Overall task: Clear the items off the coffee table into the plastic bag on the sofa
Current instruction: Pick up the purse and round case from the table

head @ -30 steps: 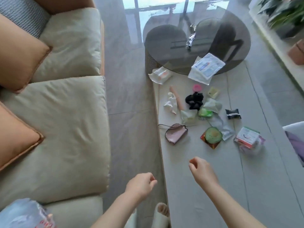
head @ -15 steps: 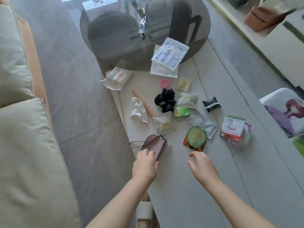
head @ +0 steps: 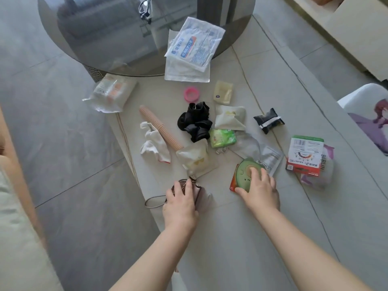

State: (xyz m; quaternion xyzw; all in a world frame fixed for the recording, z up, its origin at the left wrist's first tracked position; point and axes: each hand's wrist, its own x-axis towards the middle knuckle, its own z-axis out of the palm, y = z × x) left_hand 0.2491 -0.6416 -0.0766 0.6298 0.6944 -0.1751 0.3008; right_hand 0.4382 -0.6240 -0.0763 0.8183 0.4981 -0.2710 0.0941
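Two labels readable: L'OREAL sachet (head: 270, 159) (BERLIN sideways).

Grey stone-tiled floor (head: 63, 143) lay between a cream sofa (head: 12, 227) and a round dark glass tabletop (head: 105, 32).

Home lounge: sofa (head: 12, 217), coffee table (head: 231, 238)
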